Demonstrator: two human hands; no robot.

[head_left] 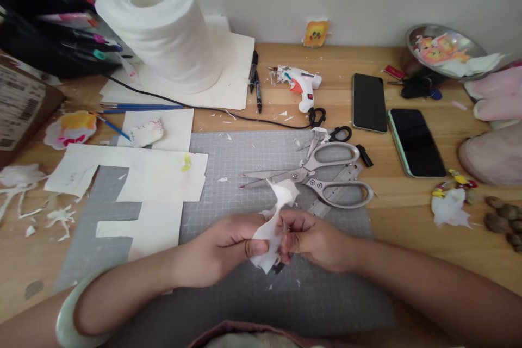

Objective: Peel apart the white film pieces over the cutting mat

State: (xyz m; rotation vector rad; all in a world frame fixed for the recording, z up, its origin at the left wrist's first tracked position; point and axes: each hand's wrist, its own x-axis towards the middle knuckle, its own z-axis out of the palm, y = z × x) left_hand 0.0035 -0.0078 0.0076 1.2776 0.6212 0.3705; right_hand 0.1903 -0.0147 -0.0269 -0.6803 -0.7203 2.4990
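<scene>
My left hand (220, 250) and my right hand (316, 239) meet over the grey cutting mat (253, 152), near its front. Both pinch one crumpled white paper scrap (274, 223) between thumb and fingers; the scrap sticks up above the fingers and hangs below them. A pale bangle (67, 315) circles my left wrist. Large grey-handled scissors (322, 174) lie open on the mat just beyond my hands, on top of a metal ruler.
White paper sheets (155, 174) cover the mat's left part. A tissue roll (163, 27) stands back left beside markers. A glue gun (302, 84), two pens, two dark phones (416, 141), a metal bowl (444, 46) and paper scraps lie about the wooden table.
</scene>
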